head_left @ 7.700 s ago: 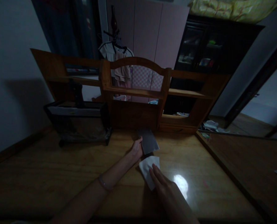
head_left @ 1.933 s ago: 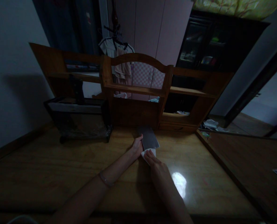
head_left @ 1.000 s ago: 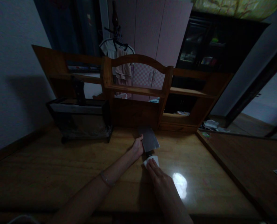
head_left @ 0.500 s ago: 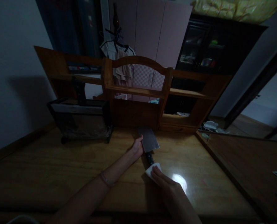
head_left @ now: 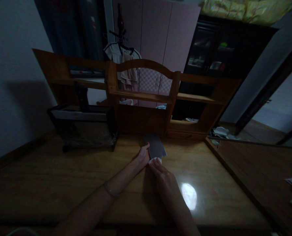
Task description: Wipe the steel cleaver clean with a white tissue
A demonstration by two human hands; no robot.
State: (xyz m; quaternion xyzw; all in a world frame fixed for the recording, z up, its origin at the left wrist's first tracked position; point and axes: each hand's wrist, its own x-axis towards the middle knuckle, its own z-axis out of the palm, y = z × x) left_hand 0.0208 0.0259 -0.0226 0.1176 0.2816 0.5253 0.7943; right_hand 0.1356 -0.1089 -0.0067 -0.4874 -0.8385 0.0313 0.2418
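Observation:
A cleaver [head_left: 156, 146] with a broad grey blade points away from me, over the wooden desk. My left hand [head_left: 143, 156] grips it by the blade's left edge, thumb on the upper face. A white cloth or folded tissue [head_left: 157, 160] is pressed around the cleaver where blade and handle meet. Holding that white piece is my right hand [head_left: 162, 174], fingers closed over it. The dark handle is hidden under the cloth and the right hand.
At the left of the desk [head_left: 92, 177] stands a black-framed knife block or rack [head_left: 87, 131] with a dark handle sticking up. A wooden shelf unit [head_left: 141, 95] runs along the back. Further off are hanging clothes [head_left: 126, 62] and a dark cabinet [head_left: 210, 49].
My right hand has slid the white cloth up the handle, away from me, to the base of the blade. The left hand keeps its hold on the blade.

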